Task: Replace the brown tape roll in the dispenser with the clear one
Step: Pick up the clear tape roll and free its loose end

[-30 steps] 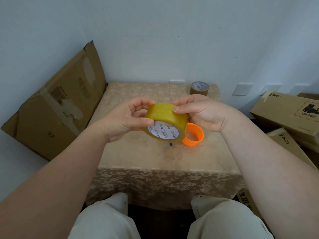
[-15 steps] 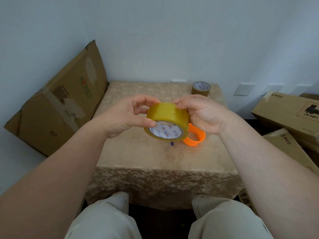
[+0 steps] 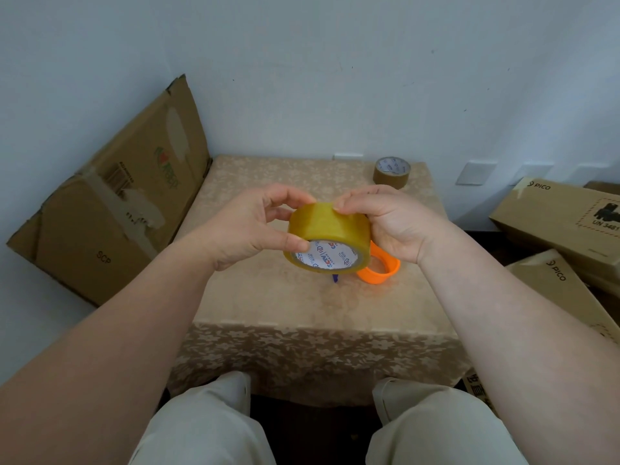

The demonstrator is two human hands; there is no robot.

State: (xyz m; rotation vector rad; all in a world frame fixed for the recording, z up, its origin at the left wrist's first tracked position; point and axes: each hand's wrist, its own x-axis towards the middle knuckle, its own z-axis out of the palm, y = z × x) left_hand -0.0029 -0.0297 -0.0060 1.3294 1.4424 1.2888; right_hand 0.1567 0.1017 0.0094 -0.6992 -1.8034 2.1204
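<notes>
clear tape roll [image 3: 330, 234]: held in the air between both hands, above the middle of the table; it is tilted, with its yellowish outer band facing up and its white printed core facing down toward the camera
left hand [image 3: 248, 229]: grips the roll's left side; the thumb presses on the near rim beside the core, and the fingers curl over the far edge
right hand [image 3: 392, 223]: holds the roll's right side, with the fingertips [image 3: 339, 206] bent down onto the top of the band; the palm hides the rest of that grip
dispenser [image 3: 380, 270]: orange, lying on the table just behind and below the held roll; only a curved part shows, so I cannot tell whether it holds any tape
blue piece [image 3: 335, 278]: a small bit pokes out under the roll, too hidden to tell what it is
brown tape roll [image 3: 391, 172]: lies flat at the table's far right corner, near the wall and well apart from the hands
table [image 3: 302, 317]: small, covered with a beige flowered cloth that hangs over the near edge
flattened carton [image 3: 110, 203]: leans against the wall to the left of the table
PICO boxes [image 3: 563, 223]: stacked to the right of the table
knees [image 3: 214, 424]: in pale trousers, at the table's near edge
</notes>
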